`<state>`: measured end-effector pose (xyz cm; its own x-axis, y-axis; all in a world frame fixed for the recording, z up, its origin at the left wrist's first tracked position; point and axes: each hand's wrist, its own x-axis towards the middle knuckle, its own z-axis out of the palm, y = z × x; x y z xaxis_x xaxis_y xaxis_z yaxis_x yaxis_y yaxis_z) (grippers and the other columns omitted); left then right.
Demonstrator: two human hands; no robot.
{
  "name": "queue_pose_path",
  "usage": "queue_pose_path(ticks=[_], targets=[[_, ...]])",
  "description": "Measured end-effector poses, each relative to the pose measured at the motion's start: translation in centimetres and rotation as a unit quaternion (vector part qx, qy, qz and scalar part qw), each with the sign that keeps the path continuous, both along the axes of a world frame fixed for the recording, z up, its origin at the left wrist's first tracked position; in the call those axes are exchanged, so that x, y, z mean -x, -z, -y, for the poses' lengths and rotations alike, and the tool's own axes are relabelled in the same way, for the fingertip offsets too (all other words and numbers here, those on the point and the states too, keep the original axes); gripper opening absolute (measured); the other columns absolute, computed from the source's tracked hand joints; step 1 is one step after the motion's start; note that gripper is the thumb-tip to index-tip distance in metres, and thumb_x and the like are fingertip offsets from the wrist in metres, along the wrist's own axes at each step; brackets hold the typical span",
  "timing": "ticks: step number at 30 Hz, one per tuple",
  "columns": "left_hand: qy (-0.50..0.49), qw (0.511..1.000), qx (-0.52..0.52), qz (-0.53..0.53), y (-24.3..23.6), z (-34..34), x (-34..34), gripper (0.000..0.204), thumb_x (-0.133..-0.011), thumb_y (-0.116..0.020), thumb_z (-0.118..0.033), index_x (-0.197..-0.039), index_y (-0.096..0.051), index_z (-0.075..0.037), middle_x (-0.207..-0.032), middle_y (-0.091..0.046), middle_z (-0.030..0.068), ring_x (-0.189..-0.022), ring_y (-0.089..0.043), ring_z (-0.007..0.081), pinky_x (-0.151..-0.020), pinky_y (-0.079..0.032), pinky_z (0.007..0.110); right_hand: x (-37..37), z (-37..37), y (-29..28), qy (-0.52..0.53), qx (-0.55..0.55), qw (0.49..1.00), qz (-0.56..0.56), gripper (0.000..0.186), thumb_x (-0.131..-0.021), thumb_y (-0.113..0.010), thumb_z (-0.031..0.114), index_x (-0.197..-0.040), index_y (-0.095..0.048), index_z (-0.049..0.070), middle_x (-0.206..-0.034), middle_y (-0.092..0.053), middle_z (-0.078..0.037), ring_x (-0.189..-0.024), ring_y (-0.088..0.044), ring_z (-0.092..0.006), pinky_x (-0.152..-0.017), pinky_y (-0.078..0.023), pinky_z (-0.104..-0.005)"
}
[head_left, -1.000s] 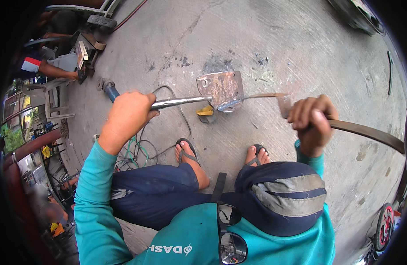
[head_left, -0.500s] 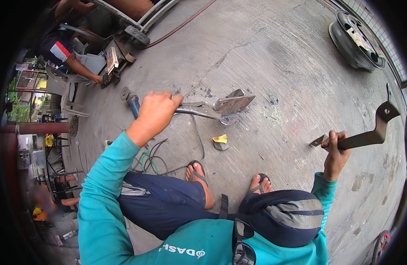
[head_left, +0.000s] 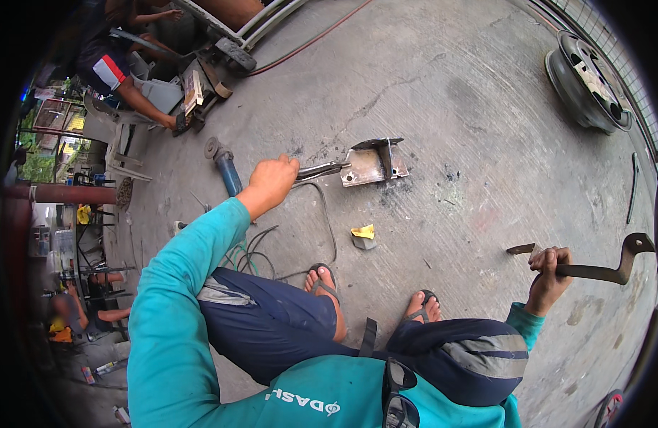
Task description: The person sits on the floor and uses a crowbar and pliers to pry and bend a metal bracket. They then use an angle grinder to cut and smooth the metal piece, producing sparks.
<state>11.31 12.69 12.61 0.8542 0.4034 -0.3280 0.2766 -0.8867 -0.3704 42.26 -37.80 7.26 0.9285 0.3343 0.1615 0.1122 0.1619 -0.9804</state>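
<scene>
My left hand [head_left: 270, 184] is closed round the handles of a silver pliers-like tool [head_left: 317, 171], whose far end meets the left side of a rusty, welded metal bracket [head_left: 370, 172], with an upright plate, at the middle of the concrete floor. My right hand [head_left: 549, 279] grips a dark bent flat bar [head_left: 594, 272] with a hole at its raised end, out at the right. An angle grinder [head_left: 227, 170] with a blue body lies left of the bracket. Below the bracket sits a small grey block with a yellow piece [head_left: 362, 237] on it.
A co-worker's bare leg [head_left: 147, 107] is beside low equipment at upper left; another person is at lower left. A wheel rim [head_left: 586, 85] lies at upper right by a mesh fence. Looped cables [head_left: 272, 258] lie near my feet. A dark rod [head_left: 632, 189] lies at right.
The bracket has turned over, its upright plate now showing. My right hand has swung outward and down with the bar, away from the bracket. The view has shifted.
</scene>
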Motion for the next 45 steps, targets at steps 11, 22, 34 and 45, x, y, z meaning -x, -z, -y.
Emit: queue_pose_path(ticks=[11, 22, 34, 45], targets=[[-0.087, 0.98, 0.164, 0.067, -8.8, 3.4, -4.7, 0.039, -0.074, -0.072, -0.001, -0.111, -0.062, 0.001, -0.108, -0.069, 0.0245, -0.095, -0.069, 0.0428, -0.081, -0.055, 0.051, -1.3, 2.3, 0.6, 0.016, -0.031, 0.999, 0.007, 0.028, -0.107, -0.059, 0.019, -0.085, -0.048, 0.005, -0.067, -0.049, -0.005, -0.061, -0.05, -0.0163, -0.063, -0.049, -0.037], [0.003, 0.981, 0.103, 0.164, -7.9, 5.1, -7.4, 0.057, -0.077, -0.079, -0.003, -0.131, -0.062, -0.008, -0.106, -0.067, 0.0178, -0.095, -0.07, 0.0372, -0.084, -0.056, 0.046, -1.4, 2.4, 0.4, 0.008, -0.044, 0.999, 0.004, 0.027, -0.107, -0.058, 0.017, -0.084, -0.047, 0.006, -0.068, -0.048, -0.005, -0.062, -0.048, -0.0165, -0.062, -0.047, -0.0364], [-0.154, 0.95, 0.2, 0.185, -7.8, -0.1, -8.0, 0.053, -0.072, -0.092, -0.022, -0.115, -0.074, 0.002, -0.093, -0.075, 0.018, -0.085, -0.073, 0.0282, -0.081, -0.056, 0.038, -0.8, 2.7, 0.7, -0.003, -0.046, 0.999, 0.027, 0.029, -0.107, -0.06, 0.023, -0.086, -0.049, 0.006, -0.07, -0.049, -0.005, -0.063, -0.05, -0.0167, -0.066, -0.049, -0.0372], [-0.27, 0.908, 0.277, 0.162, -7.2, -1.8, -6.5, 0.058, -0.072, -0.093, -0.028, -0.113, -0.073, 0.007, -0.083, -0.073, 0.0124, -0.074, -0.069, 0.0195, -0.069, -0.054, 0.034, -1.4, 3.1, 1.3, -0.007, -0.047, 0.999, 0.023, 0.028, -0.107, -0.06, 0.023, -0.088, -0.049, 0.006, -0.071, -0.049, -0.005, -0.064, -0.049, -0.017, -0.067, -0.048, -0.0375]])
